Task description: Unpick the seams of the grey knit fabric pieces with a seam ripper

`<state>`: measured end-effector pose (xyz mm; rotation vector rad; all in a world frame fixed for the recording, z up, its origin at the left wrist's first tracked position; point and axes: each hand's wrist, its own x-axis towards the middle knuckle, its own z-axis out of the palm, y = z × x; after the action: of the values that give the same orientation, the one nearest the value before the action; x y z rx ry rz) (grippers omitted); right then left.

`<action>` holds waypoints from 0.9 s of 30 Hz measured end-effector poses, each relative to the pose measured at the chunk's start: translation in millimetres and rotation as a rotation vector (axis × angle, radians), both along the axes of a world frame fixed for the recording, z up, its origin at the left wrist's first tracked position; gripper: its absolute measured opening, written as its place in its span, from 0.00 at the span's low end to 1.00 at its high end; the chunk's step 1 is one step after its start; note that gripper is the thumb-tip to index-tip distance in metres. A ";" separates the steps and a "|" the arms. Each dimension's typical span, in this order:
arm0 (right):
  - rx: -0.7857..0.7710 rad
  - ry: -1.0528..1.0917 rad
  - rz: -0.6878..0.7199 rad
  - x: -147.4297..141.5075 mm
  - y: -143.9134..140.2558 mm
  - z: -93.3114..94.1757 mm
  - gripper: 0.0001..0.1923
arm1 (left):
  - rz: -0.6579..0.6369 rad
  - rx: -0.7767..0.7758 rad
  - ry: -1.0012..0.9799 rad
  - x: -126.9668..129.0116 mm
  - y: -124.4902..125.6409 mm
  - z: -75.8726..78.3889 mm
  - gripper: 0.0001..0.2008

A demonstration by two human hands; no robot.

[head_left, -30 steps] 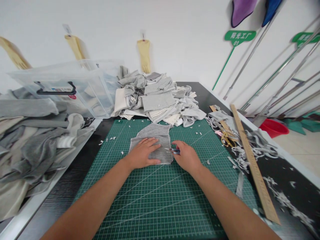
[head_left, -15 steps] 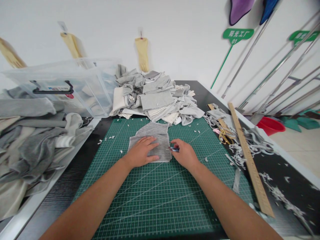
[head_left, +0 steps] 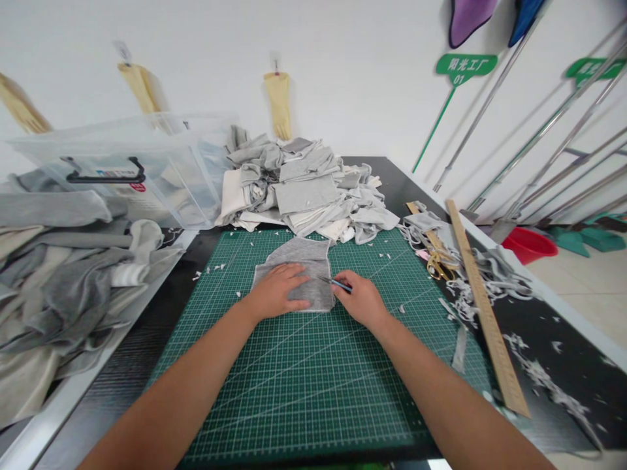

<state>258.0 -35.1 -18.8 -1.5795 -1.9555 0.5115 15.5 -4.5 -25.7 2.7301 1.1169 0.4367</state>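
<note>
Now the small blue-handled blade (head_left: 334, 282) is gripped in the closed fingers of the right hand (head_left: 360, 301) and has been swung since a second ago to lie tilted across the grey fabric piece (head_left: 298, 274), which is pressed flat under the spread left hand (head_left: 277, 292). The fabric, straight-sided with a narrower top, lies on the green cutting mat (head_left: 304, 378) on the dark worktop (head_left: 563, 365), with a heap of grey and cream cloth (head_left: 304, 186) behind it below a white wall.
</note>
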 end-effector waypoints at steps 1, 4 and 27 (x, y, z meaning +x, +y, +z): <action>0.003 0.029 -0.004 0.2 1.7 -0.6 0.09 | 0.004 -0.003 0.001 0.4 1.9 0.0 0.31; -0.045 0.160 -0.002 0.9 9.5 -2.0 0.08 | 0.012 -0.005 0.015 0.7 7.6 0.3 0.32; 0.059 -0.265 -0.010 22.8 -10.7 12.1 0.19 | 0.032 0.037 -0.199 29.4 -40.1 4.0 0.10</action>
<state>280.8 -45.7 -6.7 -1.6888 -2.1325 0.2470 45.0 -44.7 -21.7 2.6318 1.1117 0.7218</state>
